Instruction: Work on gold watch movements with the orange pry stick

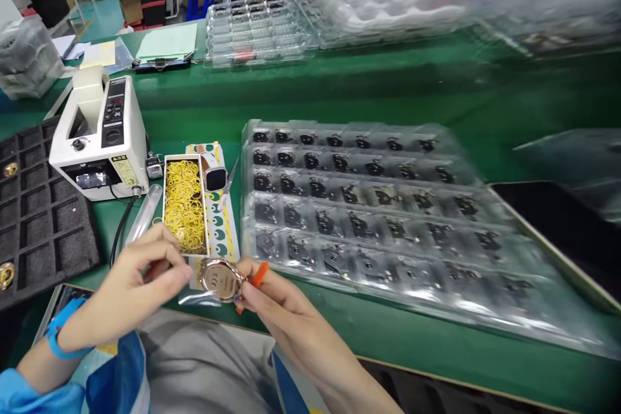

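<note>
A round rose-gold watch case (pixel 220 279), back side up, is gripped between the thumb and fingers of my right hand (pixel 264 291). An orange strip (pixel 261 273) sticks out past the same fingers; its kind is unclear. My left hand (pixel 150 272) is just left of the watch, fingers curled and thumb pressed toward them. Whatever those fingertips hold, if anything, is hidden. Clear film (pixel 198 298) shows under and beside the watch. Right behind my left hand, a white box (pixel 207 233) is full of yellow rings (pixel 184 204).
A white tape dispenser (pixel 130 142) stands at left beside a black compartment tray (pixel 48 220). A smartwatch (pixel 215 178) lies by the box. To the right are a clear tray (pixel 247 207) of small black parts and a large dark-screened device (pixel 557 226). Clear trays (pixel 257 32) line the back.
</note>
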### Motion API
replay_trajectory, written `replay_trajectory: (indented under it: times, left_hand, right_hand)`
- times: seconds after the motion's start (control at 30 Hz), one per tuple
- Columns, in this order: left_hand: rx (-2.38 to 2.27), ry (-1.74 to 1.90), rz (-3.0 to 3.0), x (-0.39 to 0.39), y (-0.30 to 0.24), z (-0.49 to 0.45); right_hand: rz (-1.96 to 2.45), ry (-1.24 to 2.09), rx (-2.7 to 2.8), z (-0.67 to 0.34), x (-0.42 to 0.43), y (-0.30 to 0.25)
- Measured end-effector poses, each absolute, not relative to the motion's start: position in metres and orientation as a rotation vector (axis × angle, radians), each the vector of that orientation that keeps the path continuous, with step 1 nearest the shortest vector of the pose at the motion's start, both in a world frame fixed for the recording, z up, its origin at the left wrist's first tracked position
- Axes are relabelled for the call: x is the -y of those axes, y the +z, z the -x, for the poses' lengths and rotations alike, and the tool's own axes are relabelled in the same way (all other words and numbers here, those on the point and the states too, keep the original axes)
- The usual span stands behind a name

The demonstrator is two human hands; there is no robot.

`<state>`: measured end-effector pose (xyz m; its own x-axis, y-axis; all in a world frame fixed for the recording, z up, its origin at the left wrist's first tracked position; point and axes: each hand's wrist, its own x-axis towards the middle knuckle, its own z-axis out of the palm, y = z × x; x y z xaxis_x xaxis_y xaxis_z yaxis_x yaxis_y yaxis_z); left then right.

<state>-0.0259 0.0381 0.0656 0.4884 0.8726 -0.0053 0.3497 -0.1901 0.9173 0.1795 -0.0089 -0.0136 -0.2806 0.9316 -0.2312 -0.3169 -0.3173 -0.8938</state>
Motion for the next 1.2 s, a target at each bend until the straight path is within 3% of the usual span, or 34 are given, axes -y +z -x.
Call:
replay_trajectory:
  times: [0.37, 1.2]
  left_hand:
    - [-1.009, 0.450, -1.696, -0.028, 0.046, 0.020]
    - [-1.106, 0.445, -1.894, -0.025, 0.043, 0.014]
  right_hand:
    - [0.980, 1.888, 0.971, -0.174, 0.008, -0.008]
    - [0.907, 1.875, 0.980, -0.172, 0.009, -0.007]
